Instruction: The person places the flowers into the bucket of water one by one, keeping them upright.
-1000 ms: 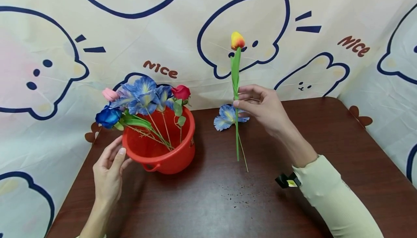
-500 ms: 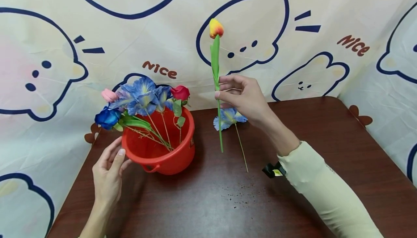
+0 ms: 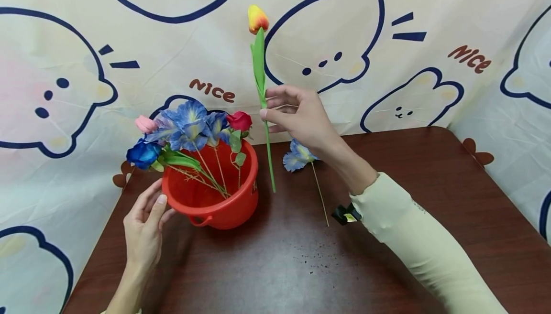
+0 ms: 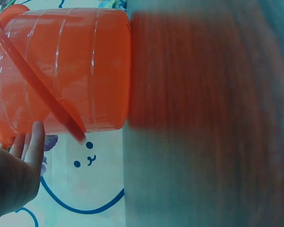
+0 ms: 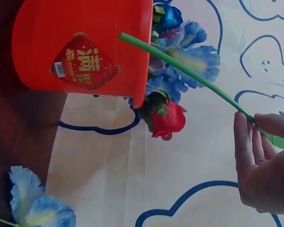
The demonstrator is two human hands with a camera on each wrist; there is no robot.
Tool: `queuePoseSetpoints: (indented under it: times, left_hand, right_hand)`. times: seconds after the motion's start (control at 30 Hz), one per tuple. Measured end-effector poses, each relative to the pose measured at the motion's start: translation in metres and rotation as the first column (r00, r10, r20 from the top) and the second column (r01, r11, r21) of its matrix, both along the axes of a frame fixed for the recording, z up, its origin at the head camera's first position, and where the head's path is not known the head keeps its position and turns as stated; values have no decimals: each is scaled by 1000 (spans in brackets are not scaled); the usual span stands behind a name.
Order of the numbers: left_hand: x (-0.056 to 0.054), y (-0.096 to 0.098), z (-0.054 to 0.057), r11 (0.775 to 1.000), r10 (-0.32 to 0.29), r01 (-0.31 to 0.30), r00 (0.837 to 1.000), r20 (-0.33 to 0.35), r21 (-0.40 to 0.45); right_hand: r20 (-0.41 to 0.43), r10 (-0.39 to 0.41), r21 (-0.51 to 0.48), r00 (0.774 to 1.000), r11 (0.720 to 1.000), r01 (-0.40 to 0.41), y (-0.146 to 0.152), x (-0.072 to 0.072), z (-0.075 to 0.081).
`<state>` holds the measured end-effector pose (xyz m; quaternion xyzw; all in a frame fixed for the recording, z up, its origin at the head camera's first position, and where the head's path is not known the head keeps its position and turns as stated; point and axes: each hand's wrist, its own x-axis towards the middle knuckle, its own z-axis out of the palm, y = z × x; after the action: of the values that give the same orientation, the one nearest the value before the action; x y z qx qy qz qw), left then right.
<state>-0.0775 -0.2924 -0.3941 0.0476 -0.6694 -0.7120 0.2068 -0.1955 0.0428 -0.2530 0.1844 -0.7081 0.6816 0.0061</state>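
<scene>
My right hand point(image 3: 299, 115) pinches the green stem of a yellow-and-red tulip point(image 3: 258, 20) between thumb and fingers. Held upright, the tulip is right of a red bucket point(image 3: 232, 213), its stem's lower end at about rim height. Against the bucket's left side, just under the rim, rest the extended fingers of my left hand point(image 3: 144, 230); in the left wrist view, its fingertips point(image 4: 38, 135) touch the wall. Blue irises point(image 3: 189, 125), a red rose point(image 3: 239, 121), a dark blue flower point(image 3: 143, 154) and a pink flower point(image 3: 145, 124) lean out of the bucket.
A loose blue iris point(image 3: 297, 156) lies on the dark brown table point(image 3: 387, 199), partly behind my right wrist. Small dark crumbs point(image 3: 316, 261) are scattered near the table's middle. A printed cloth point(image 3: 327, 17) hangs behind and at both sides.
My right hand has carried the tulip left and upward, from above the loose iris to beside the bucket. My left hand and the bucket have stayed in place.
</scene>
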Motion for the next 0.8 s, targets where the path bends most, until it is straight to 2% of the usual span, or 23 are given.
queuePoseSetpoints:
  times: [0.3,0.8]
  left_hand:
    - [1,0,-1,1000,-10,10,1000,-3,-2]
    - [1,0,0,1000,-23,23,1000,-9,11]
  right_hand:
    - [-45,16,-79,999,997,-19,-23,-6,7]
    - [-38,7,-87,999,996,-11,-45,-12,11]
